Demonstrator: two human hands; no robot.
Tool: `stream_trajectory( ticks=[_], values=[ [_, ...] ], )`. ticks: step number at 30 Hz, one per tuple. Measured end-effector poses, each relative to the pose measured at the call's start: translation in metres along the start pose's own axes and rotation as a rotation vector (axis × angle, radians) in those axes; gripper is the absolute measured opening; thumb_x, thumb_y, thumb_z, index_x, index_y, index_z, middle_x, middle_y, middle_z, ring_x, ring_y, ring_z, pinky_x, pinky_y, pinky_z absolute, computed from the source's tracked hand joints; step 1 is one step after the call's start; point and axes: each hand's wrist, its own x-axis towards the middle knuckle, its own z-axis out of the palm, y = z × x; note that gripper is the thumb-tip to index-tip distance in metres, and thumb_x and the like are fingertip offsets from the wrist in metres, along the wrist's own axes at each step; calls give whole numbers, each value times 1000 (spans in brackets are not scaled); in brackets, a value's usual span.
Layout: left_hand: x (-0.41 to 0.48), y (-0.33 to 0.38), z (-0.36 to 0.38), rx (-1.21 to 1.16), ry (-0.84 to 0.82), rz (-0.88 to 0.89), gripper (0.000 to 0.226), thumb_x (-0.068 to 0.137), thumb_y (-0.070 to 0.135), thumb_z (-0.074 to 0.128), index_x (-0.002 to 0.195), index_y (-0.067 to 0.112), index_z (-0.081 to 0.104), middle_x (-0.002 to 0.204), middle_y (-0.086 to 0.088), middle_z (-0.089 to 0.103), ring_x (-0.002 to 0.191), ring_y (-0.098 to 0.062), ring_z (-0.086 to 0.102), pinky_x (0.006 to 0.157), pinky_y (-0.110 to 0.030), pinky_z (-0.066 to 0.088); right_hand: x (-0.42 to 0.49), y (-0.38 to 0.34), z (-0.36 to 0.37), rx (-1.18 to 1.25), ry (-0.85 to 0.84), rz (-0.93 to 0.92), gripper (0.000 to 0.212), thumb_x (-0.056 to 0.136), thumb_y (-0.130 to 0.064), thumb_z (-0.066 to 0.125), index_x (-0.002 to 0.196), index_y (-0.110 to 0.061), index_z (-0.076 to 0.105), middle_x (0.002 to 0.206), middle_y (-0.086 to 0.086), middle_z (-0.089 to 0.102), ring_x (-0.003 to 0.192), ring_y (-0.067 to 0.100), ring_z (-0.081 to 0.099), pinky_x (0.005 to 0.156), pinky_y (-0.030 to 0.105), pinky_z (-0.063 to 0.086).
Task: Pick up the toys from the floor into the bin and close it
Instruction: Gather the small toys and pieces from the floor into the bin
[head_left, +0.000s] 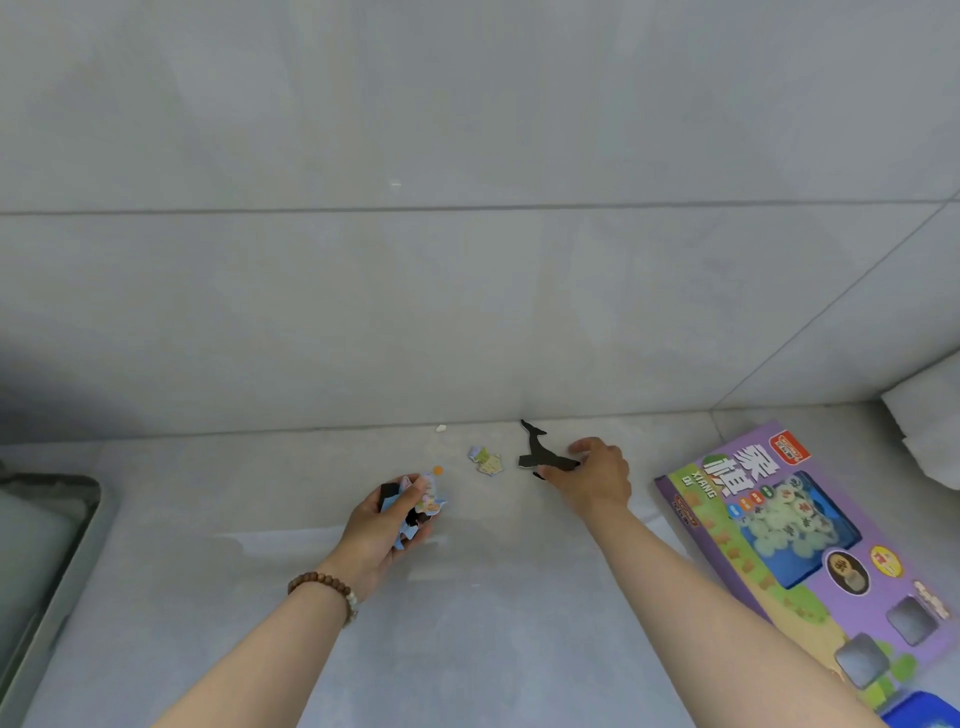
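Grey floor (467, 623): left hand (379, 530) grips puzzle pieces (428, 499), right hand (597, 478) pinches black cutout (540, 449), 1 loose piece (487, 460) between them

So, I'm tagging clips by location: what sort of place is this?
Likely a room at home, at floor level: grey tiled floor meeting a tiled wall, with a puzzle piece and boxed chess set lying on it.

This looks like a room in a home, perhaps a play corner. Large pale grey tiles cover the floor (467, 613) and the wall (467, 130), which meet in a corner at the right. Children's things are about: cardboard puzzle pieces (486, 461), a dark animal cut-out (540, 453) and a colourful boxed chess set (810, 525). A grey storage bin (62, 561) stands at the left edge.
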Motion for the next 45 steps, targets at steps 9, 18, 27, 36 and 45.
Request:
stream_trajectory(
  ticks=[9, 18, 27, 36, 45],
  values=[
    [3, 20, -19, 19, 23, 15, 22, 87, 24, 65, 104, 11, 64, 104, -10, 67, 88, -19, 65, 58, -19, 57, -8, -16, 2, 134, -112, 58, 35, 71, -26, 78, 80, -19, 45, 90, 0, 57, 85, 22, 56, 76, 30, 44],
    [12, 12, -19, 6, 32, -1, 20, 85, 24, 66, 101, 12, 64, 101, -9, 67, 86, -18, 66, 55, -19, 56, -23, -54, 42, 290, -207, -78, 13, 71, -27, 79, 70, -21, 67, 81, -1, 64, 80, 18, 59, 63, 23, 43],
    [10, 16, -41, 7, 71, 4, 17, 85, 23, 66, 98, 13, 65, 100, -8, 67, 85, -18, 66, 62, -22, 58, -37, -54, 61, 83, -93, -141, 15, 78, -18, 69, 85, -24, 57, 97, 0, 62, 90, 20, 57, 62, 25, 40],
    [-28, 46, -57, -48, 98, 63, 24, 85, 21, 68, 103, 7, 63, 107, -12, 68, 96, -24, 67, 64, -22, 59, -81, -71, 39, 654, -212, -45, 39, 77, -1, 70, 111, -11, 54, 108, 9, 61, 94, 26, 61, 71, 29, 49],
    [-168, 153, -145, 187, 94, 314, 34, 81, 48, 67, 83, 15, 60, 84, -1, 70, 80, -16, 65, 74, -31, 47, -211, -207, -21, 675, -598, -276, 41, 87, -3, 61, 123, -14, 45, 111, 9, 61, 86, 19, 60, 61, 21, 47]
  ],
)
